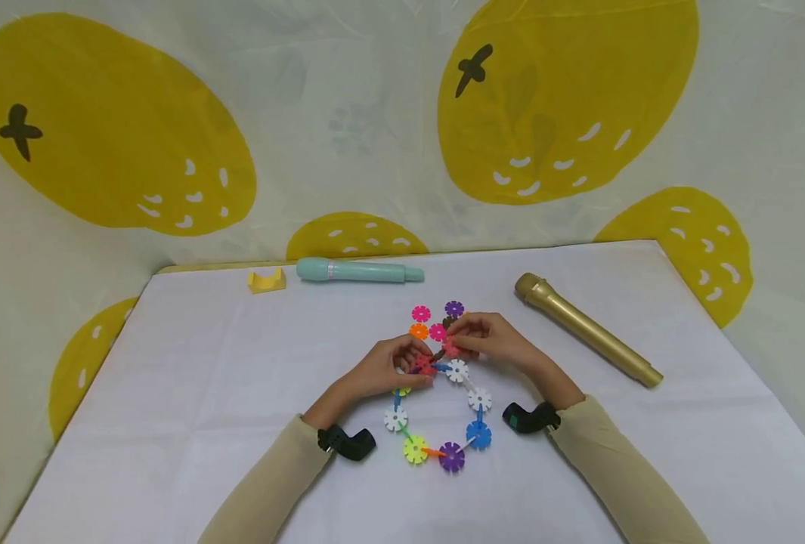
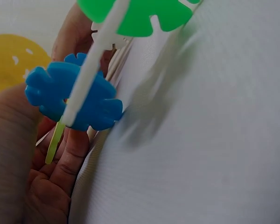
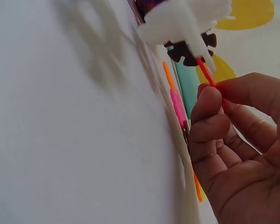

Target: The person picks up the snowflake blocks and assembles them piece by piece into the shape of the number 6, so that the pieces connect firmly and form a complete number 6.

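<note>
A ring of interlocking snowflake discs stands partly between the hands, with a white disc, a blue disc, a purple disc and a yellow-green disc among its links. My left hand holds the ring at a red disc. With thumb and forefinger my right hand pinches another red disc, seen edge-on as a thin red disc in the right wrist view. A dark brown disc is close to it there. The left wrist view shows a blue disc before the left hand; its fingertips are hidden.
Loose discs lie beyond the hands, including a pink disc, an orange disc and a purple disc. A mint toy microphone and a yellow block lie at the back. A gold microphone lies to the right.
</note>
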